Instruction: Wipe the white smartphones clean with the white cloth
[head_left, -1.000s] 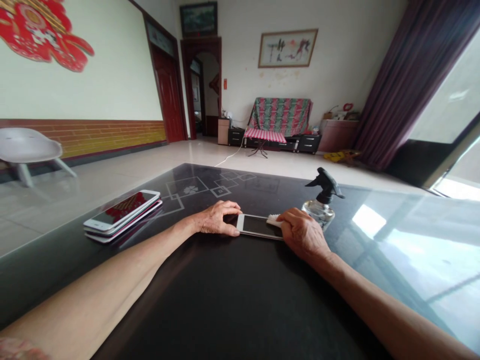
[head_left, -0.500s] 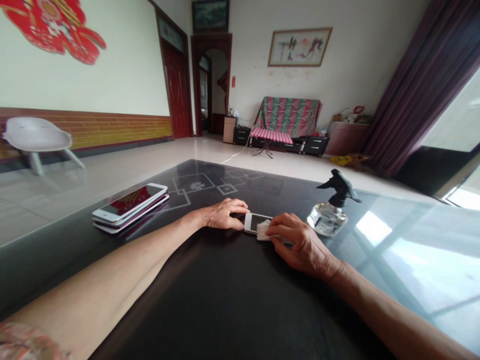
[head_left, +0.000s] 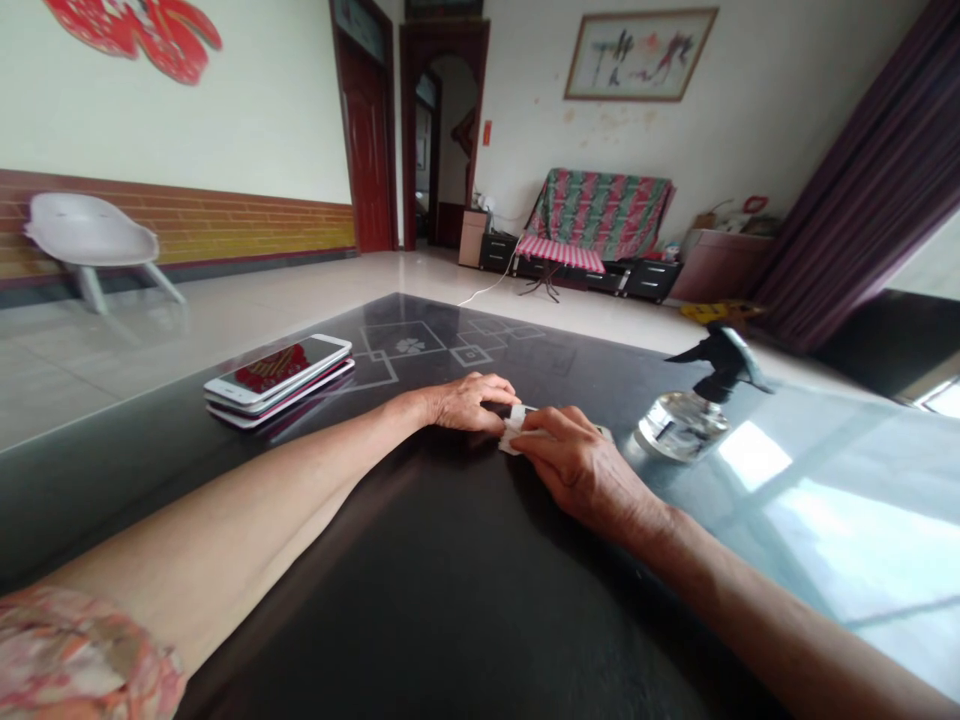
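A small white smartphone (head_left: 530, 408) lies on the black table (head_left: 420, 580), mostly hidden beneath my hands. My left hand (head_left: 469, 403) holds its left end between thumb and fingers. A folded white tissue (head_left: 511, 432) is pinched in the fingers of my right hand (head_left: 581, 458), pressed against the phone's left part near my left thumb. Right of that hand stands a clear spray bottle (head_left: 682, 425) with a black trigger head. To the left, a stack of several phones (head_left: 277, 380) rests on the table, the top one white with a dark, reflective screen.
Window light glares off the table's right side. Beyond the far edge are a tiled floor (head_left: 300, 285), a white chair (head_left: 94, 235) at left, a striped folding stool (head_left: 561, 253) and a cloth-covered object (head_left: 604, 212). A purple curtain (head_left: 840, 190) hangs at right.
My right hand has slid the tissue leftward along the phone to its left end, covering more of the screen. My left hand keeps its place at the phone. The camera view has shifted slightly.
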